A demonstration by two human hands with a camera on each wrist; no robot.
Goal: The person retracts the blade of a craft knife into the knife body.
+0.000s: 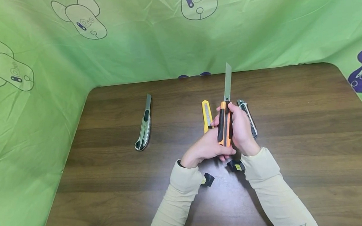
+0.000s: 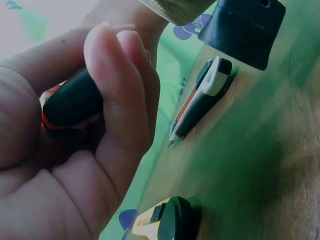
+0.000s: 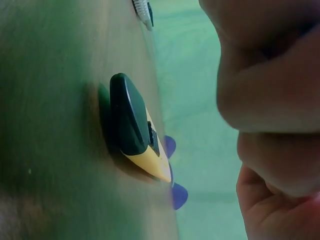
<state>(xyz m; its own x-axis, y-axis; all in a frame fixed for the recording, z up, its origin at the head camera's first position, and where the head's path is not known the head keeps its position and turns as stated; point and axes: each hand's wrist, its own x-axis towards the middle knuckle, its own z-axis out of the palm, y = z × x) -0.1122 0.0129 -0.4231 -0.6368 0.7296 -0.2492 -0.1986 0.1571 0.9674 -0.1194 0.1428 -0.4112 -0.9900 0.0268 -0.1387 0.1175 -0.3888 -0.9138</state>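
Note:
Both hands hold an orange and black box cutter (image 1: 224, 125) over the middle of the table, its long blade (image 1: 227, 81) extended and pointing to the back. My left hand (image 1: 206, 145) grips the lower handle; in the left wrist view its fingers (image 2: 122, 95) curl round the black handle (image 2: 75, 102). Higher up the handle, my right hand (image 1: 242, 127) holds it from the right, thumb by the slider. A yellow box cutter (image 1: 207, 114) lies just behind the left hand, partly hidden by it. Beside the right hand lies a white and black box cutter (image 1: 249, 118), partly covered.
A silver and green box cutter (image 1: 144, 128) lies on the left of the wooden table (image 1: 110, 189), blade out towards the back. Green printed cloth (image 1: 149, 41) hangs along the back and sides. Small black devices (image 1: 208, 179) sit at the wrists.

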